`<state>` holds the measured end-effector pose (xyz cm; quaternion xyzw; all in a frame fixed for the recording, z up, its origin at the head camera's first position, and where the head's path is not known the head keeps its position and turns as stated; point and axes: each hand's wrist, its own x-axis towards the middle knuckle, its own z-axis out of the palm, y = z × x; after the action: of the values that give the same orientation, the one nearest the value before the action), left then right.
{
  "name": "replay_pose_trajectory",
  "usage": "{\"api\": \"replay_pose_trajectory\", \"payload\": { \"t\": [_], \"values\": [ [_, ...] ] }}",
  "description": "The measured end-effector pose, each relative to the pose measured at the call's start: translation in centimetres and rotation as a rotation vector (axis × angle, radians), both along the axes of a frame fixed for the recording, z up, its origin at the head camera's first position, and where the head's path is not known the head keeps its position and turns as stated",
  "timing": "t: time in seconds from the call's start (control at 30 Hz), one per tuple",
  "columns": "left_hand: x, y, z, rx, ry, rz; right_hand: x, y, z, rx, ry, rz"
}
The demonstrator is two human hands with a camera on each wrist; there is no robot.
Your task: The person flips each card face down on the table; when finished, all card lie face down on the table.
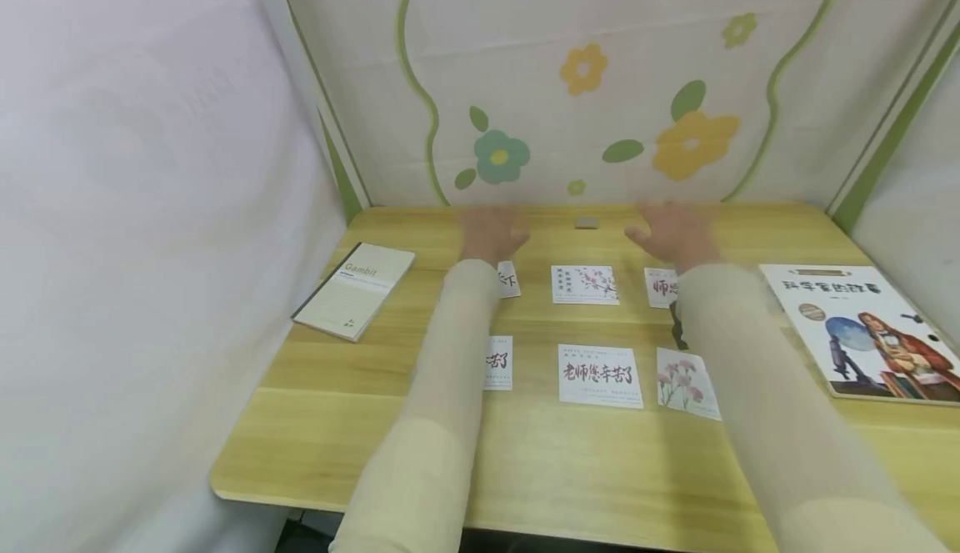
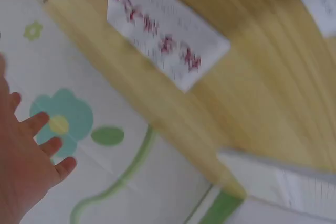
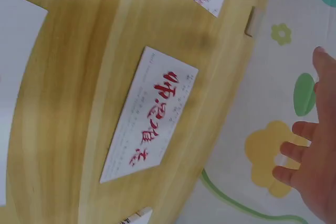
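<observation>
Head view: both hands hover open over the far edge of a desk laid with cards.

Left hand (image 1: 491, 232) and right hand (image 1: 675, 232) are blurred, fingers spread, holding nothing. Sleeves hide parts of four cards; the far left card (image 1: 509, 279) and far right card (image 1: 660, 287) lie just beneath the wrists, their red script cut off. Between them lies a blossom card (image 1: 585, 284). The notebook (image 1: 354, 289) at left reads "Gambit". A picture book (image 1: 862, 329) lies right, its title too small to read.
</observation>
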<state>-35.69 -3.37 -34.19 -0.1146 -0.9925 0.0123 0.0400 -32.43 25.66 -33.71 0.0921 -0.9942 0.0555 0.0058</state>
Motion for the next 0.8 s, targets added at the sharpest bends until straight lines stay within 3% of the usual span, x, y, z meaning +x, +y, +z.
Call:
{"api": "replay_pose_trajectory", "payload": {
  "t": [0.1, 0.17, 0.3, 0.5, 0.63, 0.8],
  "values": [
    [1.4, 1.1, -1.5, 0.193, -0.158, -0.012, 0.2, -0.8, -1.8, -0.050, -0.057, 0.049],
    [2.4, 1.8, -2.5, 0.400, -0.278, 0.001, 0.6, -1.7, -2.8, -0.113, -0.131, 0.063],
    [3.5, 3.3, -4.3, 0.696, -0.404, 0.051, 1.6, -3.8, -4.2, -0.215, -0.220, 0.045],
    [3.9, 5.5, -5.5, 0.836, -0.514, 0.155, 1.8, -5.9, -5.0, -0.263, -0.307, 0.006],
    [3.8, 6.5, -5.8, 0.936, -0.541, 0.246, 1.7, -6.7, -5.2, -0.263, -0.387, -0.052],
    [3.8, 6.8, -5.7, 1.282, -0.592, 0.494, 2.1, -7.6, -4.8, -0.273, -0.452, -0.102]
  ]
}}
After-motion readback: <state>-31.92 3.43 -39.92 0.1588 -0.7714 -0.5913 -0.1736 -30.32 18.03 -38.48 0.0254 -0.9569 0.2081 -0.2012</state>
